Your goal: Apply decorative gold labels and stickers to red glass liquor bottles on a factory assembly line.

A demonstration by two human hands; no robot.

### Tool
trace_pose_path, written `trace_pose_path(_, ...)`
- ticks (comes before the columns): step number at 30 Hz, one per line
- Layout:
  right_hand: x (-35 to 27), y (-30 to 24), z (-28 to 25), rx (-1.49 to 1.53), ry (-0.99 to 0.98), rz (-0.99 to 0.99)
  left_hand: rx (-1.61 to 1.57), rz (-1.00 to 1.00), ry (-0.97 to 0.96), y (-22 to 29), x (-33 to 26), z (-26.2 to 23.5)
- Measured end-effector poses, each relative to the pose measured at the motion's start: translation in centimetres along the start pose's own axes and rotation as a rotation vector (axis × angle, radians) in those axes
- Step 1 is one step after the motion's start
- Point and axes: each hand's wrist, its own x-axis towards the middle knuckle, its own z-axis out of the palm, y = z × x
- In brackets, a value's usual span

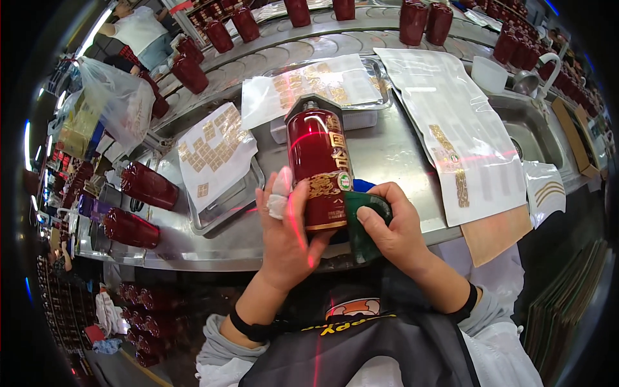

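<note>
A glossy dark red bottle [314, 155] with gold decoration lies in front of me, its neck end pointing away. The neck end sits at a dark angular holder [335, 113]. My left hand [284, 232] is closed around the lower left side of the bottle, with white wrapping on a finger. My right hand [401, 229] grips a dark green flat scraper [365, 235], thumb on top, its edge against the bottle's lower right side. A bit of blue material [363, 186] shows behind the scraper. The fingers under the bottle are hidden.
Sheets with gold decals lie on trays: one left [217, 151], one behind the bottle [271, 97], one long sheet right [445, 129]. Red bottles [148, 185] stand at left; more [412, 22] ride the conveyor. A sink [532, 126] is at right. Another person [138, 32] stands far left.
</note>
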Motion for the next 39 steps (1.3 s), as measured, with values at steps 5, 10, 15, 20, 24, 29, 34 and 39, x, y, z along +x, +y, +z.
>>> trace_pose_path(5,0.1,0.1,0.0,0.051,0.022,0.06,0.068,0.021,-0.083,0.0,0.2,0.4)
trace_pose_path(10,0.2,0.3,-0.1,-0.006,-0.011,0.01,0.024,-0.037,-0.001,-0.1,0.2,-0.4)
trace_pose_path(15,0.0,0.3,-0.1,0.021,-0.01,0.005,0.21,0.099,-0.145,-0.4,0.4,-0.2)
trace_pose_path(20,0.2,0.6,-0.2,0.007,-0.034,0.004,-0.006,-0.024,-0.005,-0.6,0.5,0.1)
trace_pose_path(24,0.2,0.8,-0.1,0.055,-0.003,0.04,0.193,0.088,-0.099,-0.4,0.3,0.0)
trace_pose_path(29,0.2,0.6,-0.3,0.048,-0.017,0.026,0.055,0.014,-0.015,-1.1,0.5,0.0)
trace_pose_path(34,0.1,0.5,-0.3,0.087,-0.018,0.07,0.093,-0.02,-0.021,-1.4,-0.5,0.0)
trace_pose_path(39,0.3,0.6,-0.7,0.093,-0.031,0.059,-0.002,0.026,0.055,-1.8,0.0,0.3)
